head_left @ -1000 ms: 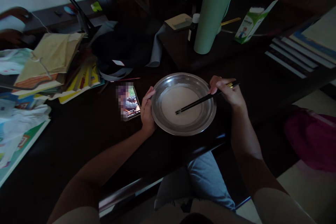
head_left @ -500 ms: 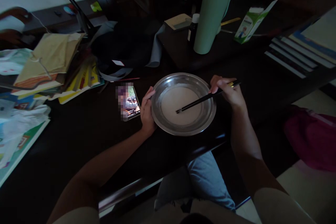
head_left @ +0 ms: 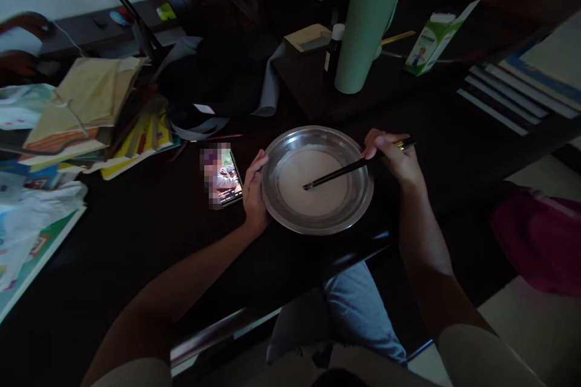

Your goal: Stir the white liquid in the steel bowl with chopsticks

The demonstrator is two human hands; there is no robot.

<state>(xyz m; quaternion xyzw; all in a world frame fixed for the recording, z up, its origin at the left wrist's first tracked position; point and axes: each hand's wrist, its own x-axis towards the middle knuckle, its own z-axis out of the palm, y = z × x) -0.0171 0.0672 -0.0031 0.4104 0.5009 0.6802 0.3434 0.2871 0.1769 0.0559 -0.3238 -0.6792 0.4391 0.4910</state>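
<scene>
We find the right hand (head_left: 396, 160) closed around the upper end of a pair of dark chopsticks (head_left: 345, 170), fingers curled and pinching them near their gold-coloured tops. The sticks slant down and to the left, and their tips sit in the pale liquid (head_left: 304, 193) near the middle of the metal dish (head_left: 318, 227). The hand itself lies just over the dish's right rim.

We note the left hand (head_left: 254, 195) cupped against the dish's left rim. The thumb lies on the edge and the fingers are bent along the outer wall, so the hand grips the dish.

The dish stands flat on the dark table (head_left: 136, 236), close to its near edge, directly in front of the person. The liquid covers only its bottom.

Just beside the left hand lies a phone (head_left: 222, 176) with its screen lit. Beyond the dish, on a raised part of the table, stand a tall green flask (head_left: 370, 24) and a small dark bottle (head_left: 334, 48), close together. An opened carton (head_left: 433, 42) lies to their right. A row of books (head_left: 512, 97) occupies the far right. A heap of papers and envelopes (head_left: 86, 109) covers the left side. Below the table edge we see a knee in blue jeans (head_left: 358, 314).
</scene>
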